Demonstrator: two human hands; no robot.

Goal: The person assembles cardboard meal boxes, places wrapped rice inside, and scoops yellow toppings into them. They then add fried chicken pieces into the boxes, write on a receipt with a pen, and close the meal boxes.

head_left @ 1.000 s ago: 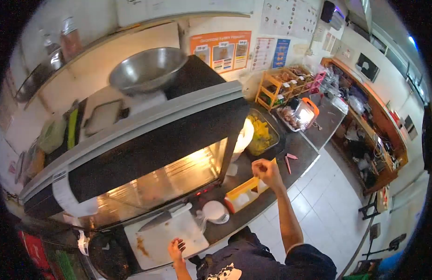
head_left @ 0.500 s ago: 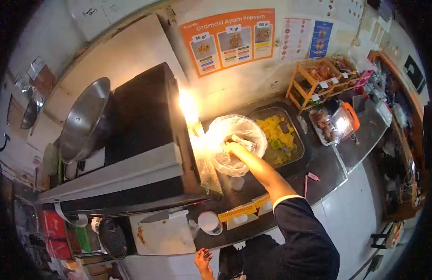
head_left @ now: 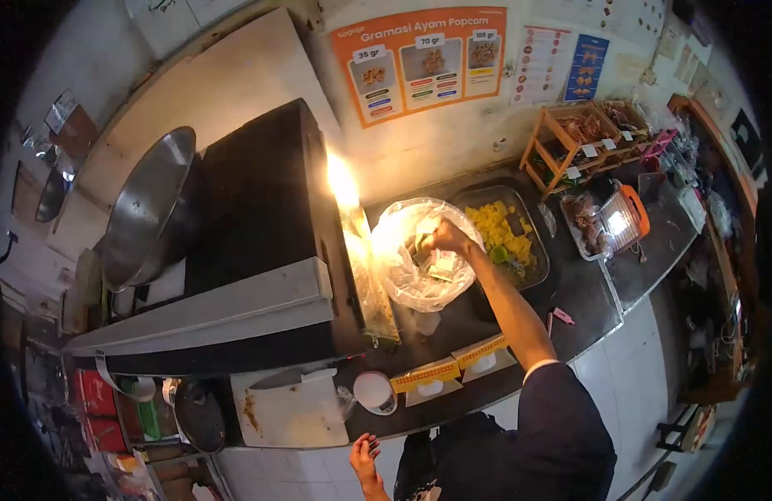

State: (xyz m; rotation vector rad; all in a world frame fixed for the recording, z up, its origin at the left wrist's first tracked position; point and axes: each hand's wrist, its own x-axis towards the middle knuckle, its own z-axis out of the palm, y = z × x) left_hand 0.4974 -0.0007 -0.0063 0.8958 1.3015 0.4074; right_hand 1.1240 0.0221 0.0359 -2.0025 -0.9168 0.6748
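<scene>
From my remote seat I see the R hand [head_left: 443, 238] down inside a tub [head_left: 413, 299] lined w/ clear plastic — its fingers are partly hidden there, so I can't tell if they're apart or clamped on sth. Pale packs [head_left: 441, 265] lie in the tub, right by that hand. The tub stands on a dark table [head_left: 586, 284], btwn a black cabinet [head_left: 252, 184] and a tray [head_left: 534, 280] of yellow food [head_left: 490, 221]; a green cup [head_left: 499, 253] sits in the food. Bright light [head_left: 342, 179] glows along the cabinet's side, near the tub.

L hand [head_left: 365, 457] is low in view, by the table's front edge — fingers half curled, slightly apart. Nearest it: a white board [head_left: 298, 417] w/ a knife [head_left: 290, 379] along its far edge, plus a round white scale [head_left: 375, 391]. Right of the scale, 2 yellow boxes [head_left: 424, 376] stand in a row; a pink marker [head_left: 563, 316] lies farther right. A steel bowl [head_left: 148, 209] rests atop the cabinet; an orange poster [head_left: 423, 67] is on the wall.
</scene>
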